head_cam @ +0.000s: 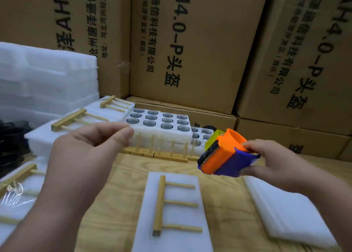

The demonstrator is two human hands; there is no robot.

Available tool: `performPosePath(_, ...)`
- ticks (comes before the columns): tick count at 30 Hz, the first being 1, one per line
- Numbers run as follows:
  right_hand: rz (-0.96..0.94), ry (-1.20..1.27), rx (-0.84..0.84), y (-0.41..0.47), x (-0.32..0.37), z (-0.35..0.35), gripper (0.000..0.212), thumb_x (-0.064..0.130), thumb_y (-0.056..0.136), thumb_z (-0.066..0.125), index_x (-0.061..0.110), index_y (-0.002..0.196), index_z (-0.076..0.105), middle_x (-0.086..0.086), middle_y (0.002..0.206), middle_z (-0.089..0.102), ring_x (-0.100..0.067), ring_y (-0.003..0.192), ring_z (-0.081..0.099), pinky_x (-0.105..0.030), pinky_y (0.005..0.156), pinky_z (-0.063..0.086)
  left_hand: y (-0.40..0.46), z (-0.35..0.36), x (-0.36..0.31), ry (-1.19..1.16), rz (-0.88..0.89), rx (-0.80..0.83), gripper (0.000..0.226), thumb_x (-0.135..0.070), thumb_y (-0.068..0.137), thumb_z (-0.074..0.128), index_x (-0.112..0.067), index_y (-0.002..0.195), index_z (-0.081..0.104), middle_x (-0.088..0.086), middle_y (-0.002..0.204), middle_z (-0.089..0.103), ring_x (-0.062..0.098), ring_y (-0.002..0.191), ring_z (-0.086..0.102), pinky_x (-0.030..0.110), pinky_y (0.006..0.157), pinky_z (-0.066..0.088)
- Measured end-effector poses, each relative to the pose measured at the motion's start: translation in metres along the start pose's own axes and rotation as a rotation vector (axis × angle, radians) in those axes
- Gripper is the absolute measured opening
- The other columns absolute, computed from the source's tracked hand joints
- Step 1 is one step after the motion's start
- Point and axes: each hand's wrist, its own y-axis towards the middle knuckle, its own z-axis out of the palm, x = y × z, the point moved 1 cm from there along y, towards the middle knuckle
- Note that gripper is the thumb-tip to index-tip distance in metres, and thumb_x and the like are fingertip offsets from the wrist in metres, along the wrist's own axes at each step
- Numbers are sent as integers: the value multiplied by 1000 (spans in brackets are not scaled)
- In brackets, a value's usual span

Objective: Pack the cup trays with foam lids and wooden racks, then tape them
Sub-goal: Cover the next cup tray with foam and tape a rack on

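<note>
step: taping, judged from the tool in hand; tape looks about to be drawn across a packed tray
right hand [274, 160]: fingers curled round the tape dispenser [224, 154], orange and purple body, cutter edge facing the left hand
left hand [91, 147]: thumb and forefinger pressed together as if pinching a tape end; tape itself too clear to see, so can't confirm anything is held
target: foam lid [188, 213] with a wooden rack [159, 204] lying flat on it, below and between both sets of fingers, on the table [118, 185]
cup trays [158, 126]: beyond the fingertips, open cups showing, more racks standing against their near side
spare lid [289, 213]: under the right wrist, apart from the target
done stack [57, 131]: past the left fingers, lids with racks on top
how to do it: keep the strip taut between both hands, bring it down across the rack's long bar so rack and lid are bound together, press the left end onto foam first, then roll the dispenser over the far edge and tear on the cutter
risk: slack tape folds on itself; foam is soft, so too much pull dents the edge; rack is loose and could slide off centre
</note>
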Motion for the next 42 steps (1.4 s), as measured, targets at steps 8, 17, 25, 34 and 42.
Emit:
performPosePath(8,119,147,355,16,60,-48,40,45,69,68,15,95,72,-3,87,76,-21,81,72,-39,73,54,-13,-26,72,-324,-634,-42,8,-21,86,77,-15,80,77,-4,73,70,9,56,67,25,60,54)
performPosePath(17,184,-239,330,67,122,-41,60,76,81,59,19,72,74,6,64,72,-6,54,65,-25,54,47,-53,-31,128,-473,-1067,-62,10,-16,95,69,-14,86,66,-5,58,65,7,46,63,23,46,53)
performPosePath(25,146,-383,353,102,162,-32,58,77,82,58,21,81,75,8,67,74,-12,66,72,-25,56,51,-59,-15,144,-193,-1020,-83,11,-7,94,67,-6,83,67,3,54,62,12,41,60,27,48,52)
performPosePath(34,156,-437,372,109,157,-22,61,77,82,57,19,79,75,4,69,74,-11,62,68,-24,55,51,-67,-5,152,134,-884,51,36,-13,73,68,-19,106,55,12,62,70,24,44,62,39,51,60)
performPosePath(42,181,-425,387,107,141,-17,63,76,83,56,16,82,76,-3,75,75,-14,64,67,-28,61,51,-72,-7,155,454,-740,115,14,-24,74,64,-29,87,62,-1,74,75,17,66,73,30,68,61)
